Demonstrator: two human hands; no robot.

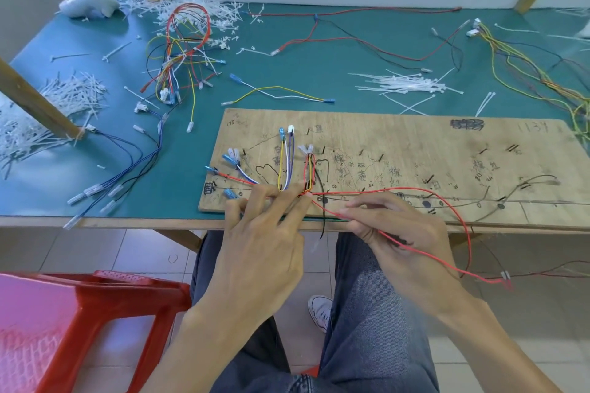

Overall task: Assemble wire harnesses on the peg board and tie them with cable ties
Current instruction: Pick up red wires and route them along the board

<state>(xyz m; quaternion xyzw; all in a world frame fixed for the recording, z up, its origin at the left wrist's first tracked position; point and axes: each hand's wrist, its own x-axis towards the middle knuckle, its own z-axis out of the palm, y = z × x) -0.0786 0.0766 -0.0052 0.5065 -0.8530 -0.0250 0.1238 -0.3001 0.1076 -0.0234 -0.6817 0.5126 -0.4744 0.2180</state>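
Note:
A wooden peg board (pixel 399 150) with drawn routes and small pegs lies at the table's near edge. Several coloured wires (pixel 284 166) with blue and white terminals fan across its left part and meet at a junction near its front edge. My left hand (pixel 265 233) pinches that bundle of wires at the junction. My right hand (pixel 392 226) holds a thin red wire (pixel 459 217), which loops over the board and hangs down off the table edge. A loose pile of white cable ties (pixel 405 84) lies behind the board.
A tangled finished harness (pixel 182 54) and blue wires (pixel 134 163) lie on the green mat (pixel 303 73) at left. Heaps of cut tie ends (pixel 60 102) sit far left. Long red, black and yellow wires (pixel 526 70) cross the back right. A red plastic stool (pixel 79 322) stands at lower left.

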